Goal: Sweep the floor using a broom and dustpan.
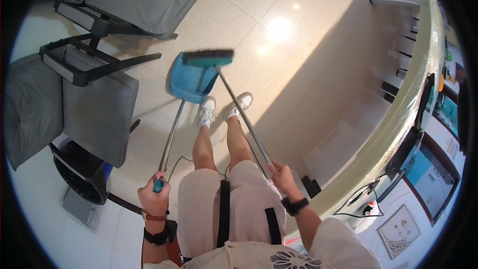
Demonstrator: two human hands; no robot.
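Note:
My left hand (154, 195) is closed round the top of the long metal handle of a blue dustpan (186, 82). The pan lies on the floor ahead of my left foot. My right hand (283, 177) grips the metal pole of a broom (211, 59), whose green head has dark bristles. The broom head is at the pan's far right edge and overlaps it from above; whether the two touch I cannot tell. Any sweepings in the pan are too small to make out.
Grey cushioned chairs (94, 104) with dark armrests stand along the left. Near them is a bin lined with a black bag (79, 172). A long curved counter (368, 149) runs down the right side. Pale floor tiles (239, 15) stretch ahead, with bright reflections.

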